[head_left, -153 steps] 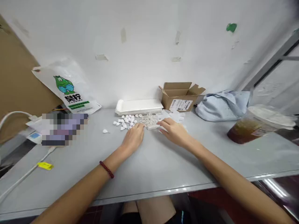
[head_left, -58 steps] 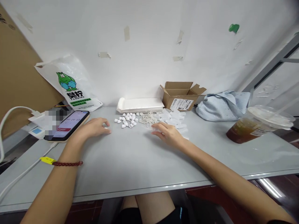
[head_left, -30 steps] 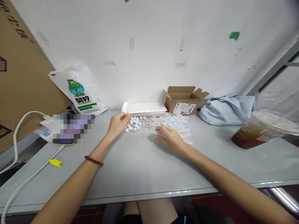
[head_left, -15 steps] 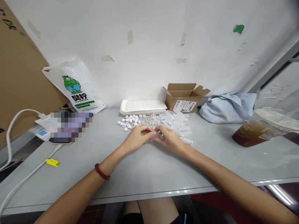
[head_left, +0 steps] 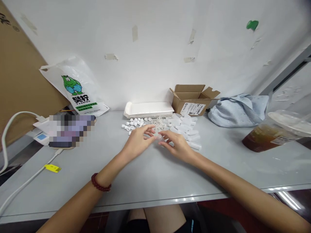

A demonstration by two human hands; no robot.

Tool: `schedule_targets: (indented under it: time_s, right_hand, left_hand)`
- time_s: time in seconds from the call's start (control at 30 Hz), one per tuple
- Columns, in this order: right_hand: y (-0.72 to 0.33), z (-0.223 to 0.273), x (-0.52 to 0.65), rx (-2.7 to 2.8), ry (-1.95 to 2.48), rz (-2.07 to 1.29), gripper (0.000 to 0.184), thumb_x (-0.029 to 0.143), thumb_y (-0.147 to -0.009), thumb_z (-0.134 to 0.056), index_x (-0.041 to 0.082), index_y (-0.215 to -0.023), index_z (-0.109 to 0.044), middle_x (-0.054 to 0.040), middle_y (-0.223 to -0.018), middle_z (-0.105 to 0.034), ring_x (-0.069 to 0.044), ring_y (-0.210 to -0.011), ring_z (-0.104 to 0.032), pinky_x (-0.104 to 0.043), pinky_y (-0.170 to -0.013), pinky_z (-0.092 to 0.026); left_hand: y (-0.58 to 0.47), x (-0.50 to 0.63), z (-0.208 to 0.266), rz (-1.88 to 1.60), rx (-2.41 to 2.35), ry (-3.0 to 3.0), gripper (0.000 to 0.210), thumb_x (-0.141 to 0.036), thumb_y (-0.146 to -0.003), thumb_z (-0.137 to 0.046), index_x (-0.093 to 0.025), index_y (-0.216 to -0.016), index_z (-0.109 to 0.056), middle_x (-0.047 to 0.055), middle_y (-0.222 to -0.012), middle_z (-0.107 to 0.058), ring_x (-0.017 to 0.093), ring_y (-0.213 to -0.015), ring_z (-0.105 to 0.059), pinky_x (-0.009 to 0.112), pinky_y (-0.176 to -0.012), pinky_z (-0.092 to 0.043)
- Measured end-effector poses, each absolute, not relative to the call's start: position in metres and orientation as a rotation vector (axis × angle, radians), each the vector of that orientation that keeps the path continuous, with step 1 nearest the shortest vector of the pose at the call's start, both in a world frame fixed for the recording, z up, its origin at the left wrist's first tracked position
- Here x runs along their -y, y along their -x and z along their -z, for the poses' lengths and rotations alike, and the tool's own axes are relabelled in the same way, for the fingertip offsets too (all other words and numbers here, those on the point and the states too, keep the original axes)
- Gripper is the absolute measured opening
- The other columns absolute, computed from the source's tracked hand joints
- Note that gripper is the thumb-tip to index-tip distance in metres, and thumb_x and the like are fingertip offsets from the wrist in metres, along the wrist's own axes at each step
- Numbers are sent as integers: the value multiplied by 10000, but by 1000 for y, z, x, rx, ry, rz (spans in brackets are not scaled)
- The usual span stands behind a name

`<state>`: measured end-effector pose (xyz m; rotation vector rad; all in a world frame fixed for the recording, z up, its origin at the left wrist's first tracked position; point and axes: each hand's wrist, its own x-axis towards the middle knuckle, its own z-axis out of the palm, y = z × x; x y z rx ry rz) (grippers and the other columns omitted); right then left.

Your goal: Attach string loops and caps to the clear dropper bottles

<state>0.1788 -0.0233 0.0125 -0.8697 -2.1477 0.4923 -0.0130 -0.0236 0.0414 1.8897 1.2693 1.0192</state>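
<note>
I read both hands near the centre of the view, taken here as the dial centre. The right hand [head_left: 178,145], at 4 o'clock, appears to pinch a translucent piece [head_left: 160,138] between thumb and fingertips; the contact is partly hidden. The left hand [head_left: 137,142], at 8 o'clock, has its fingers curled and thumb apart from them, with the thumb tip just beside the piece; I cannot tell whether it touches. Handling, by my estimate: the piece is very light, thin-walled plastic, stiff along its length but liable to flex if squeezed, and slippery to bare skin. Grip with opposed fingertips at mid-wall, using low force, and keep pressure off the end. Outward at 12 o'clock lies a tangle of pale bands [head_left: 159,122], presumably soft and elastic; lift a single loop by its edge to limit snagging. At 10 o'clock, small white caps [head_left: 135,124] look rigid and prone to roll; hold by the side. At 2 o'clock, loose clear tubes [head_left: 186,127] lie overlapping; take one by its body. Beyond, a white stack [head_left: 149,108] sits toward 11 o'clock, an open carton [head_left: 178,104] at 1, and a drink cup [head_left: 257,137] at 3.
</note>
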Motion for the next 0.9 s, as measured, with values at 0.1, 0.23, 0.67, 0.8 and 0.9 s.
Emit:
schedule_targets:
  time_s: [0.1,0.23,0.67,0.8,0.9]
  right_hand:
    - [-179,-16,23,2041,981,-643,224,276,-840,-604,183,-1043,-591,-84,-942,-669,-184,-795,-649,-326,-672,-559]
    - [-178,-18,20,1838,1099,-964,231,300,-779,-643,167,-961,-590,-54,-839,-663,-171,-712,-650,-321,-646,-543]
    - [-171,-19,22,1512,1030,-1443,193,188,-694,-648,157,-876,-591,-3,-754,-642,-131,-654,-622,-271,-593,-540]
    - [-171,-18,22,1529,1007,-1511,233,224,-696,-686,152,-901,-599,-19,-808,-652,-130,-670,-639,-278,-609,-546]
    - [-173,-19,22,1565,1034,-1518,248,247,-711,-695,144,-909,-589,-64,-906,-666,-159,-755,-676,-281,-619,-535]
  left_hand:
    - [14,30,-41,-1186,-1294,-2263,346,-158,-819,-562,-160,-1165,-552,95,-1060,-620,180,-861,-609,338,-703,-547]
    - [9,39,-40,-1125,-1047,-2586,259,-156,-865,-557,-166,-1123,-550,102,-1144,-586,192,-1011,-584,349,-840,-534]
    - [-2,49,-37,-587,-1143,-2933,212,-146,-890,-499,-142,-1101,-513,147,-1188,-554,282,-1112,-517,419,-855,-515]
    - [13,41,-44,-531,-1069,-2848,232,-140,-845,-541,-152,-1077,-534,122,-1128,-567,263,-1089,-517,390,-878,-488]
    - [34,32,-52,-568,-1134,-2674,235,-218,-812,-588,-181,-1042,-554,92,-1100,-577,248,-1070,-523,376,-902,-459]
